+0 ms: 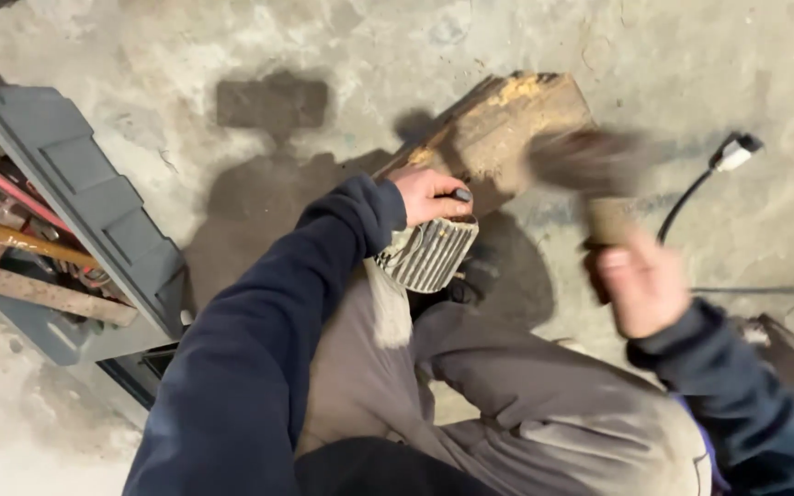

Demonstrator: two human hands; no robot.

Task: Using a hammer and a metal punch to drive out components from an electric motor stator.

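Note:
My left hand [426, 195] grips a short dark punch or chisel [460, 195] held over a ribbed metal part [426, 253]. That finned part rests against a worn wooden block [498, 124] lying on the concrete floor. My right hand [640, 285] is raised to the right and holds a hammer by its wooden handle [610, 220]. The hammer's head [585, 161] is blurred and hangs above the right end of the block. My knees in grey trousers fill the lower middle.
An open grey plastic toolbox [75, 202] with rusty tools stands at the left. A black cable with a light plug [735, 153] runs along the floor at the right. A dark flat patch [271, 103] lies on the concrete behind.

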